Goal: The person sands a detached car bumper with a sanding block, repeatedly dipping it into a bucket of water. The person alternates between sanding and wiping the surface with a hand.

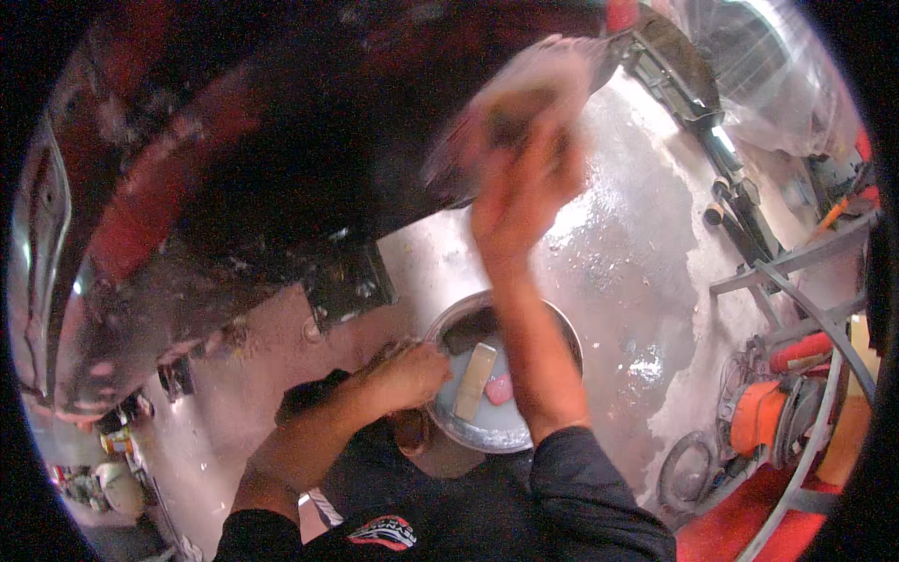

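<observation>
My right hand (524,187) is raised, blurred by motion, closed on a pale, smeared pad or cloth (552,75) against the lower edge of a dark red, glossy vehicle panel (169,159). My left hand (417,370) is curled low beside the left rim of a round metal basin (459,437); what its fingers hold, if anything, I cannot make out. In the basin lie a beige rectangular block (475,382), a small pink piece (498,387) and a dark object (468,328), with my right forearm over its right part.
Below the panel is a wet concrete floor (618,281). At the right stand metal frames (749,276), an orange machine with hoses (758,417) and a red base (712,534). Clear plastic sheeting (777,75) hangs at upper right. Assorted items (117,482) sit at lower left.
</observation>
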Tool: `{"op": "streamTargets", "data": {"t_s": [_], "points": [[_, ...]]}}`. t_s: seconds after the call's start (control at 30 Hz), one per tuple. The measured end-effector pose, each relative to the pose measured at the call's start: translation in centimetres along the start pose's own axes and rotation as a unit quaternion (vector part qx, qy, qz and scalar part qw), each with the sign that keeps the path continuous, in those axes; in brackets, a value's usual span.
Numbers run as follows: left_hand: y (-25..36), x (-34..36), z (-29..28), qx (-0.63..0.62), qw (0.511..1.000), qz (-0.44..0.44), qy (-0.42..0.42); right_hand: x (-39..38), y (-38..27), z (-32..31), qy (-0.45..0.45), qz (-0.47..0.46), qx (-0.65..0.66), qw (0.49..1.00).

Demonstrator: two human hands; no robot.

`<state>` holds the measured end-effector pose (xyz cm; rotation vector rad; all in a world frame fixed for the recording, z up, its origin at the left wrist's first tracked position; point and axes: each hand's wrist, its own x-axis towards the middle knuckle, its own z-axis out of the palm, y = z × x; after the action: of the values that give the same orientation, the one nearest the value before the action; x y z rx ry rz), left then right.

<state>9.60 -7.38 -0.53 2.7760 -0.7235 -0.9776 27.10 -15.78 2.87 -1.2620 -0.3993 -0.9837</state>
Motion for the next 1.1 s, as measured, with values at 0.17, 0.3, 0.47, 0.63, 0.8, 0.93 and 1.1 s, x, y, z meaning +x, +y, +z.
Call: {"op": "streamTargets", "data": {"t_s": [0.17, 0.3, 0.47, 0.63, 0.8, 0.93, 1.1], "points": [[-2.6, 0.9, 4.5, -0.083, 0.995, -0.053, 0.016, 0.4, 0.7, -0.5, -0.063, -0.246, -0.168, 0.953], [-0.4, -0.2, 1.9, -0.101, 0.992, 0.0, 0.076, 6.8, -1.5, -1.2, -0.009, -0.256, -0.167, 0.952], [2.5, -4.8, -3.2, 0.054, 0.921, 0.087, 0.375, 4.6, -0.6, -4.8, -0.007, -0.099, -0.061, 0.993], [2.9, -8.6, -13.6, 0.384, 0.794, -0.067, 0.467, -4.9, 3.5, -14.6, -0.014, 0.285, -0.102, 0.953], [1.5, -6.1, -21.5, 0.495, 0.732, -0.128, 0.451, -11.5, 2.7, -17.0, -0.029, 0.34, -0.039, 0.939], [1.8, -1.6, -22.5, 0.547, 0.71, -0.137, 0.422, -13.1, 2.6, -18.5, -0.05, 0.32, -0.058, 0.944], [0.5, 2.6, -20.5, 0.571, 0.719, -0.08, 0.389, -14.4, 3.3, -19.6, -0.035, 0.341, -0.052, 0.938]]}}
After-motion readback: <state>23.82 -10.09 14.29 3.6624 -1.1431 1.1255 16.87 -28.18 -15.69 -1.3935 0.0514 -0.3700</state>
